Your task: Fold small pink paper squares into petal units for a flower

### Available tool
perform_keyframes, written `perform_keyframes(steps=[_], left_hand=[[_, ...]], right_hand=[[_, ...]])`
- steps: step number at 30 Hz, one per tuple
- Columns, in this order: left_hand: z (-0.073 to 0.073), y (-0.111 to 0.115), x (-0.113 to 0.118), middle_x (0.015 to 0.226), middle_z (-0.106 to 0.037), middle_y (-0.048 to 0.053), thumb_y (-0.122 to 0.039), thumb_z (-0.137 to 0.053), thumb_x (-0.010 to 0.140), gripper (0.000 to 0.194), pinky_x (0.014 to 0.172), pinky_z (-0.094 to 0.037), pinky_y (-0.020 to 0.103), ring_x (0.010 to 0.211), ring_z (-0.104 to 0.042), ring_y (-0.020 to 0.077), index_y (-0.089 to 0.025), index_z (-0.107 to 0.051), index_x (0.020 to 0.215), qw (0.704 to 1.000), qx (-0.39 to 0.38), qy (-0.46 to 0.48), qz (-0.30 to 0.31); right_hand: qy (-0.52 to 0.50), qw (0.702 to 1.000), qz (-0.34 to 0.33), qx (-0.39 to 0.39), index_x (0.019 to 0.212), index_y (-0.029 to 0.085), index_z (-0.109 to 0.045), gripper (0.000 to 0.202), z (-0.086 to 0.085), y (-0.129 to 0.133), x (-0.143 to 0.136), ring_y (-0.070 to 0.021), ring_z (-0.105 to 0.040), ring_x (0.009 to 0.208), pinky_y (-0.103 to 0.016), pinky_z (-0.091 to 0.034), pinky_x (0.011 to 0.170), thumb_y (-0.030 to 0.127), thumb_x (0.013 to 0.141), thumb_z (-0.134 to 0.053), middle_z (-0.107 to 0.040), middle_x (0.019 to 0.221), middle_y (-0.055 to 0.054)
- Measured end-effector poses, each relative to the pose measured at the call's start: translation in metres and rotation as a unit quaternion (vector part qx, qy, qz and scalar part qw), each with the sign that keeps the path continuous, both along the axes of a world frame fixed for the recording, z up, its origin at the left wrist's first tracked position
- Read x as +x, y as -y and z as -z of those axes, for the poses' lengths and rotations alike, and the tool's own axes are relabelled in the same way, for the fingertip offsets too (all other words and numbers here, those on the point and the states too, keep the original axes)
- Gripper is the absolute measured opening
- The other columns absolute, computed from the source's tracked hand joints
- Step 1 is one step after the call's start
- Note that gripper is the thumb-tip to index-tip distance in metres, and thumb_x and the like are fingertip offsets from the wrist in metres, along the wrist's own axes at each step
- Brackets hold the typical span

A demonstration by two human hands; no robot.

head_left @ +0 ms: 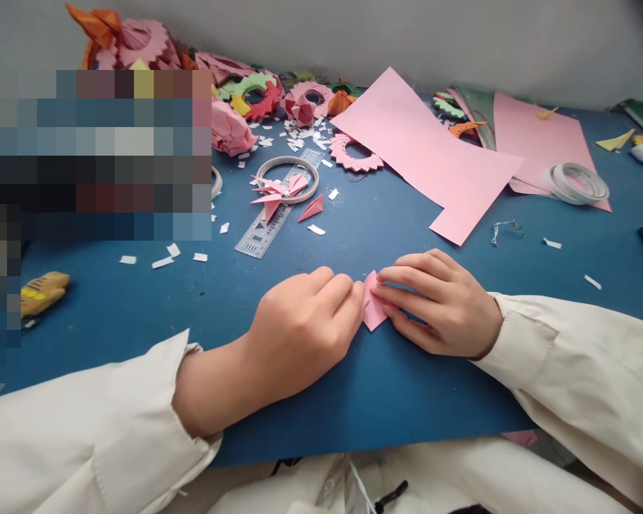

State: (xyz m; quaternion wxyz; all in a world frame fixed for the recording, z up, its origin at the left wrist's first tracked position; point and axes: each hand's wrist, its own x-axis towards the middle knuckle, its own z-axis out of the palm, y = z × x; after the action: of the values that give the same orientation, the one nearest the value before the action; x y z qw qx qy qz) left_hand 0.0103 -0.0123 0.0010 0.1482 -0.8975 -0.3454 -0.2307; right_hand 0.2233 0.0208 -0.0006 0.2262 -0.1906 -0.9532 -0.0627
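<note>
You are working on a small pink slip [375,318], which is sitting between your hands just right of the middle of the frame, over the blue worktop [407,400]. Your left hand [305,325] is curling nearly closed, its fingertips gripping the slip's left edge; the thumb is hiding from view. Your right hand [436,303] is bending only partway, fingers slightly spread, tips pinching the right edge.

Handling (judged): the slip is looking like paper, so you are dealing with something very light, fairly stiff along creases, and prone to creasing or tearing. Edges are offering the best hold; fingertips are serving better than a full grip.

Surroundings: a ruler [257,238] is lying above your left hand, with a tape roll [315,185] and a pink folded piece [271,207] resting over it. A big pink sheet [429,143] is spreading across the upper right, near a twisted wire [496,232]. White scraps [162,263] are littering the worktop. Nothing is visibly blocking your fingers.
</note>
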Motion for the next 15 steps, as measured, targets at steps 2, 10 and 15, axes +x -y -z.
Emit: perform_keyframes(steps=[2,10,15], left_hand=[[0.0011,0.0013,-0.0007,0.069,-0.065,0.004,-0.014,-0.058,0.082,0.011,0.055,-0.045,0.029,0.06,-0.056,0.0168,-0.011,-0.068,0.088,1.0,-0.001,-0.005,0.021],[0.0042,0.0006,0.0003,0.074,-0.065,0.008,-0.011,-0.059,0.08,0.019,0.057,-0.051,0.032,0.065,-0.058,0.02,-0.005,-0.066,0.097,0.998,-0.023,0.005,0.053],[0.003,0.0012,0.0019,0.084,-0.069,0.012,-0.013,-0.057,0.082,0.018,0.062,-0.054,0.034,0.075,-0.062,0.0228,-0.007,-0.067,0.095,0.997,-0.048,0.032,0.05]], right_hand=[[-0.003,1.0,0.006,-0.006,0.1,0.013,-0.059,0.019,-0.0001,0.0002,-0.0002,-0.0222,-0.057,0.089,-0.036,-0.047,0.068,0.019,0.082,-0.055,-0.066,0.099,-0.009],[-0.004,1.0,0.024,-0.017,0.103,0.011,-0.058,0.022,-0.0002,0.0011,-0.0013,-0.0231,-0.057,0.091,-0.038,-0.046,0.07,0.02,0.083,-0.055,-0.065,0.101,-0.011],[0.007,0.999,0.031,-0.019,0.113,0.011,-0.056,0.031,-0.0007,0.0014,-0.0009,-0.0242,-0.056,0.093,-0.039,-0.046,0.071,0.02,0.083,-0.055,-0.064,0.103,-0.012]])
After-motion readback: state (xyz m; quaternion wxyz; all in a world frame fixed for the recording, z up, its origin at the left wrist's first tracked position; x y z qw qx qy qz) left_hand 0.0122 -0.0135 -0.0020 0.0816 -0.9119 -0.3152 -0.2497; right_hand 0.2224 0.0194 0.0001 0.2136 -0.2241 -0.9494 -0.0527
